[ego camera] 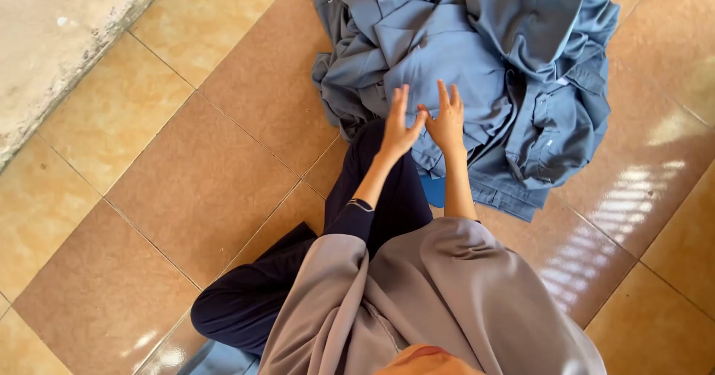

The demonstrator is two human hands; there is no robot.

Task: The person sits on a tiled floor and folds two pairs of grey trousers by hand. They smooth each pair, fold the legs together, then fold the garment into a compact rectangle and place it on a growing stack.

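Head view looked straight down at a person sitting on a tiled floor (186, 166), so both arms reached forward into the shot. Left hand (398, 125) and right hand (447, 118) were held up close together, thumbs touching or as good as touching, fingers spread and pointing away from the body. Both hands were released, nothing gripped in either one. They hovered right over the near edge of a pile of blue-grey work clothes (477, 70), though honestly couldn't tell whether the palms actually touched the fabric. That pile sat crumpled on the floor just ahead of the person's knees, towards the top middle of the frame, with collars, plackets and a few small buttons showing in the folds. One dark navy trouser leg (298, 271) was bent out to the left, a grey draped garment (447, 300) covered the lap, and a bit of brighter blue cloth (432, 190) peeked out between the wrists. Pale wall base (52, 47) ran along the top left.
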